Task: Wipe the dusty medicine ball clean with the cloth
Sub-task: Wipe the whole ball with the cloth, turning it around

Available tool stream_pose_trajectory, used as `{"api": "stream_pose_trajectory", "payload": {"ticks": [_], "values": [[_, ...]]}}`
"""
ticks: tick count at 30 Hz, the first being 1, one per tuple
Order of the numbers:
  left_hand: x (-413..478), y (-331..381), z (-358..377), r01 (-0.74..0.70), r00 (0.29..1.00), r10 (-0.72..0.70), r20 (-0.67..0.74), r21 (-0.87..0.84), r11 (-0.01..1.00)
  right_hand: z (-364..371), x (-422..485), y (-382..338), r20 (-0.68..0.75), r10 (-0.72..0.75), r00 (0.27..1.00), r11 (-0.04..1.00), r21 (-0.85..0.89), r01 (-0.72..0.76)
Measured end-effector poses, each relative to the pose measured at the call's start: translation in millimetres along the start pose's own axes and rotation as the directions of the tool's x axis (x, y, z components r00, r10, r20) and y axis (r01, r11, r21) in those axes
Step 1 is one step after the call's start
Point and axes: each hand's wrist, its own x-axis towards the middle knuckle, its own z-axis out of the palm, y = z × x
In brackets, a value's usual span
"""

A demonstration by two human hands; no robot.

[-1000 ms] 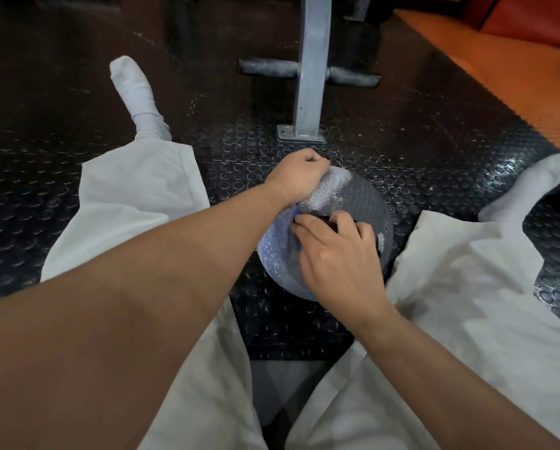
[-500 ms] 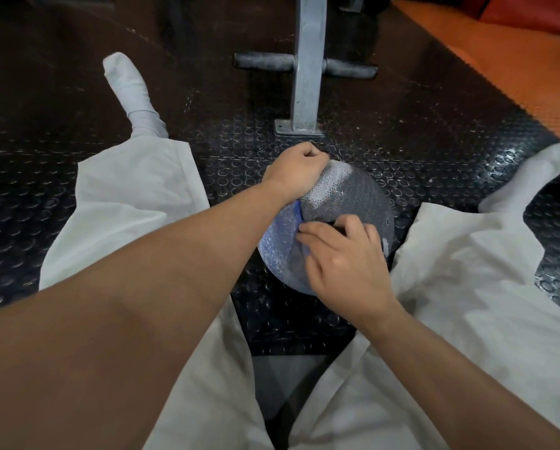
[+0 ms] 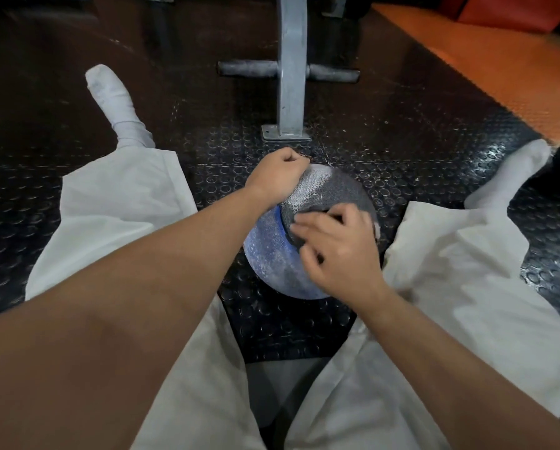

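Both hands grip the cloth [image 3: 317, 193] over the medicine ball [image 3: 268, 258], which sits on the floor [image 3: 207, 157] between the legs [image 3: 116, 206] — I see the left hand [image 3: 277, 178] unmoved on top, while the right hand [image 3: 337, 251] is curled tighter than before.

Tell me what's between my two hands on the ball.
In the head view, the grey cloth lies over the top of the medicine ball, from the left hand to the right hand.

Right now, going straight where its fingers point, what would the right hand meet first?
Probably the left hand near its wrist, just past the grey patterned cloth edge on the dusty blue medicine ball.
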Motion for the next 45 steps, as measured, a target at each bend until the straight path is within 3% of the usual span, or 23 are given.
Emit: {"api": "stream_pose_trajectory", "payload": {"ticks": [2, 4, 6, 8, 10, 12, 17, 18, 20, 22, 25, 27, 29, 31, 34, 37, 41, 45], "values": [[-2, -2, -2, 0.002, 1.000, -0.001, 0.010, -0.019, 1.000, -3, 0, 3, 0.022, -0.117, 0.993, 0.993, -0.006, 0.117], [-3, -4, -3, 0.001, 1.000, -0.001, -0.001, -0.032, 1.000, -3, 11, 15, 0.016, -0.112, 0.994, 0.993, 0.026, 0.112], [-4, -5, -4, 0.001, 1.000, -0.001, -0.012, -0.034, 0.999, -1, 24, 25, -0.006, 0.056, 0.998, 0.992, 0.110, -0.055], [-5, -5, -5, 0.006, 1.000, -0.007, -0.019, -0.048, 0.999, 0, 37, 30, -0.015, 0.286, 0.958, 0.940, 0.200, -0.277], [-5, -6, -6, 0.013, 1.000, -0.014, -0.023, -0.050, 0.999, 4, 40, 28, -0.018, 0.401, 0.916, 0.898, 0.208, -0.388], [-3, -8, -7, 0.010, 0.999, -0.011, -0.032, -0.047, 0.999, 7, 34, 18, -0.040, 0.361, 0.932, 0.923, 0.156, -0.351], [-2, -18, -16, -0.006, 1.000, 0.006, -0.003, -0.095, 0.995, 6, 8, 4, -0.048, -0.032, 0.998, 0.997, 0.063, 0.035], [-2, -20, -19, -0.008, 1.000, 0.008, -0.006, -0.103, 0.995, 6, 10, 9, -0.046, -0.029, 0.999, 0.995, 0.090, 0.033], [-5, -24, -22, -0.003, 1.000, 0.000, -0.026, -0.124, 0.992, 6, 16, 19, -0.063, 0.148, 0.987, 0.973, 0.187, -0.134], [-6, -29, -25, 0.011, 0.999, -0.018, -0.046, -0.145, 0.989, 6, 25, 26, -0.085, 0.416, 0.906, 0.878, 0.295, -0.376], [-5, -34, -30, 0.039, 0.998, -0.049, -0.051, -0.169, 0.985, 15, 29, 33, 0.002, 0.740, 0.673, 0.618, 0.394, -0.680], [-5, -36, -32, 0.049, 0.997, -0.059, -0.052, -0.166, 0.985, 17, 34, 34, 0.054, 0.825, 0.563, 0.489, 0.430, -0.759], [-6, -36, -33, 0.053, 0.996, -0.062, -0.063, -0.137, 0.989, 14, 41, 30, 0.070, 0.856, 0.512, 0.448, 0.393, -0.803], [-6, -32, -34, 0.033, 0.997, -0.036, -0.063, -0.049, 0.998, 13, 44, 24, 0.041, 0.815, 0.578, 0.551, 0.256, -0.794], [-6, -11, -37, -0.021, 0.999, 0.032, -0.031, 0.309, 0.951, 14, 44, 9, -0.028, 0.574, 0.818, 0.808, 0.183, -0.560], [-2, 7, -28, 0.012, 1.000, 0.000, -0.028, 0.421, 0.907, 17, 37, 8, -0.061, 0.416, 0.907, 0.897, 0.193, -0.398], [2, -7, -19, 0.089, 0.996, -0.086, -0.025, 0.225, 0.970, 13, 19, 13, -0.132, 0.453, 0.882, 0.872, 0.270, -0.407], [0, -7, -16, 0.079, 0.995, -0.090, 0.035, 0.249, 0.965, 12, -5, 17, -0.176, 0.696, 0.696, 0.684, 0.457, -0.569]]}}
